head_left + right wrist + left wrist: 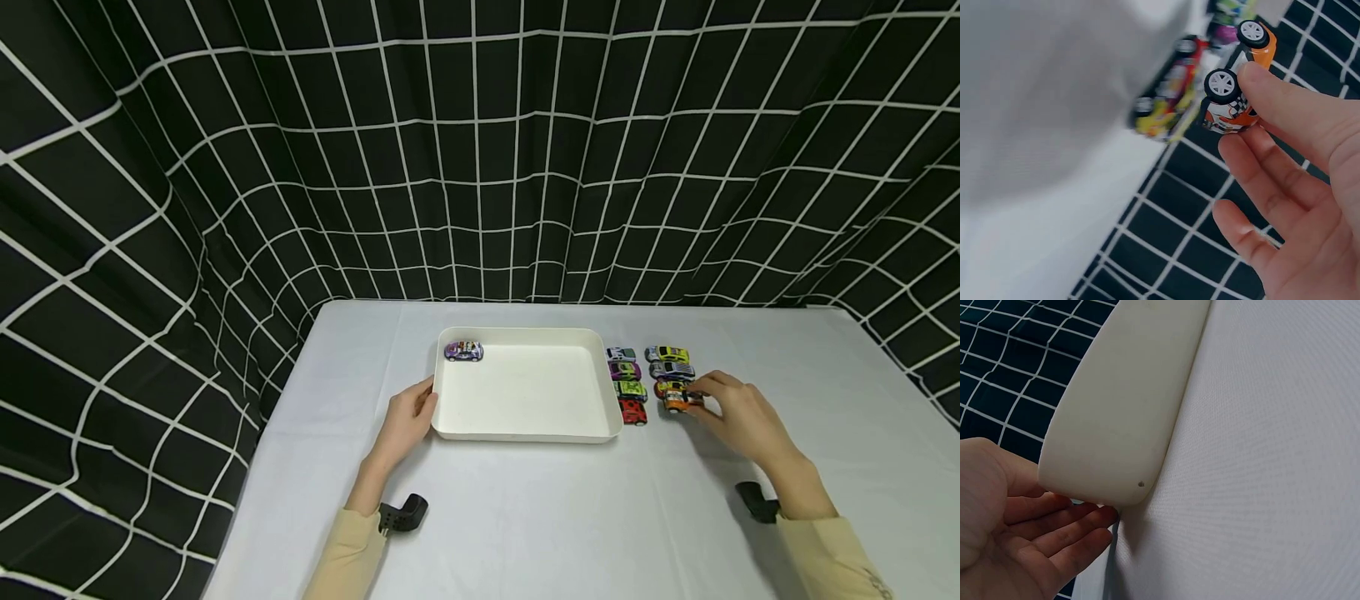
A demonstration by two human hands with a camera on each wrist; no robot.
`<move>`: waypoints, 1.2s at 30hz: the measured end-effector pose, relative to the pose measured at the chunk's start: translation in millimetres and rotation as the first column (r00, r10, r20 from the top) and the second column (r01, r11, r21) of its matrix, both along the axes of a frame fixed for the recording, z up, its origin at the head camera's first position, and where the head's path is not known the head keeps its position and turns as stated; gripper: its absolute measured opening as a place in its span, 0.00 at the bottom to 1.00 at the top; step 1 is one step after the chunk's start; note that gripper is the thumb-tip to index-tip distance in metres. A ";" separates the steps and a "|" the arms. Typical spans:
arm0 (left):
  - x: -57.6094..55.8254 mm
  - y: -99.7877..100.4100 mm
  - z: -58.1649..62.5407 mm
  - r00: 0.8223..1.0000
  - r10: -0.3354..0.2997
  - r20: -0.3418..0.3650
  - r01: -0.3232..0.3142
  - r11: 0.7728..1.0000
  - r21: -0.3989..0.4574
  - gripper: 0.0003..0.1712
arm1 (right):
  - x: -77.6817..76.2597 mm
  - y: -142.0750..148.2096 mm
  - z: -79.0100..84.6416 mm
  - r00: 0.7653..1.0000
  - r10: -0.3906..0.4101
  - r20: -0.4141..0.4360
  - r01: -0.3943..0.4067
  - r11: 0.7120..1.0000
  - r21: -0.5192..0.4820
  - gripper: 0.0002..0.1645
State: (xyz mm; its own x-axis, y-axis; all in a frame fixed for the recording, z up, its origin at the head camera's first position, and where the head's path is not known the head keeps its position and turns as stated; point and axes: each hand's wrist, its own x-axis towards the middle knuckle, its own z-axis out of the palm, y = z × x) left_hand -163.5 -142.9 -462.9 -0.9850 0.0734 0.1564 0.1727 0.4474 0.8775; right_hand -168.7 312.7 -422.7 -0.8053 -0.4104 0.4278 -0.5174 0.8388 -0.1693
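A white tray (525,385) lies on the table with a purple toy car (463,351) at its far left corner. My left hand (408,415) touches the tray's left wall; in the left wrist view its fingers (1075,534) lie fairly straight against the tray's end. On the right, my right hand (738,415) pinches an orange toy car (1235,87) between thumb and fingers, its wheels towards the right wrist camera. Just beyond it, a red-and-yellow toy car (1169,94) is partly covered by the held car in the head view.
Beside the tray's right wall stands a column of toy cars, with a red one (633,412) nearest. Farther right are a yellow car (667,354) and a grey-purple car (671,371). Black cloth with a white grid (495,150) hangs behind the white table (525,517).
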 end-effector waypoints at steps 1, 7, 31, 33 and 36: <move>-0.1 0.1 0.0 1.000 0.001 -0.001 -0.001 1.000 0.000 0.21 | -0.9 -2.1 3.0 1.000 0.006 -0.007 -0.006 1.000 -0.005 0.18; 0.3 0.4 0.0 1.000 0.005 0.001 -0.005 1.000 -0.002 0.21 | -6.6 -19.4 22.1 1.000 -0.004 0.011 0.004 1.000 -0.001 0.18; -0.6 -1.0 -1.4 1.000 -0.006 -0.002 0.006 1.000 -0.002 0.21 | -55.3 -115.6 41.0 0.986 0.136 0.100 -0.136 0.991 0.001 0.14; -0.6 -1.4 -1.4 1.000 -0.006 -0.002 0.006 1.000 0.001 0.21 | -58.0 -123.4 40.9 0.983 0.142 0.117 -0.142 0.990 -0.003 0.14; -0.8 -1.9 -1.8 1.000 -0.009 -0.003 0.009 1.000 0.003 0.21 | -61.5 -135.2 41.4 0.976 0.164 0.140 -0.163 0.986 -0.020 0.13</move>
State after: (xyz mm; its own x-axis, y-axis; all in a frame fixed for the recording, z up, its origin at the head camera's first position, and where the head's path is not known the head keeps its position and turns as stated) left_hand -164.4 -144.9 -464.7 -0.9837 0.0820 0.1599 0.1797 0.4431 0.8783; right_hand -230.3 177.5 -381.3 -0.7797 -0.5386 0.3193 -0.6182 0.7430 -0.2564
